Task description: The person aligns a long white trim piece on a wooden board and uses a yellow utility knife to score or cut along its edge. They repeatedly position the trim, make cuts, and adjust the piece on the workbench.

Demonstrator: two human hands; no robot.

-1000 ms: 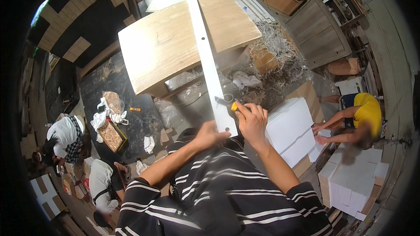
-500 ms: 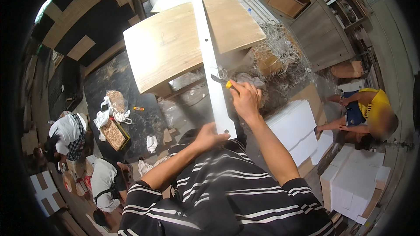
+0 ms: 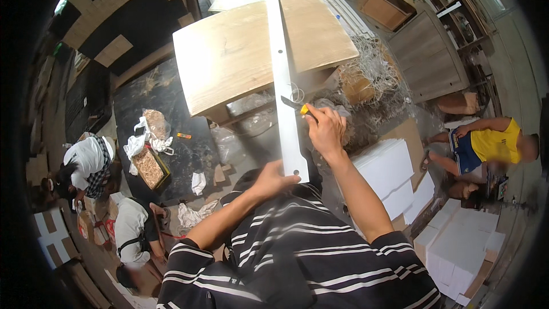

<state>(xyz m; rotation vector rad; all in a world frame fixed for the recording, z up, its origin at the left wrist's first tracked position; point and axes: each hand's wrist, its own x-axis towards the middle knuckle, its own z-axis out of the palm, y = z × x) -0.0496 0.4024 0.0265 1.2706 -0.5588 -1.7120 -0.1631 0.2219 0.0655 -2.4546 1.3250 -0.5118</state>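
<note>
A long white strip [image 3: 281, 74] with several small holes runs away from me across a wooden board [image 3: 229, 57]. Its near end, which has a notch and a hole, is gripped by my left hand [image 3: 275, 180], thumb on top. My right hand [image 3: 327, 130] is closed round a yellow-handled utility knife [image 3: 305, 109]. The dark blade lies at the strip's right edge, and a thin curled shaving [image 3: 296, 92] rises just beyond it. The lower part of the knife handle is hidden in my fingers.
A dark table [image 3: 189, 137] on the left bears a box of wood shavings [image 3: 150, 169] and white cloths. White panels [image 3: 386, 171] are stacked at the right. Tangled shavings [image 3: 372, 74] lie beyond them. One person in yellow [image 3: 494, 139] is at right, two others at lower left.
The view has shifted slightly, so the surroundings appear moved. Both hands keep their grips, and the knife stays at about the same place on the strip. The person in yellow has changed posture.
</note>
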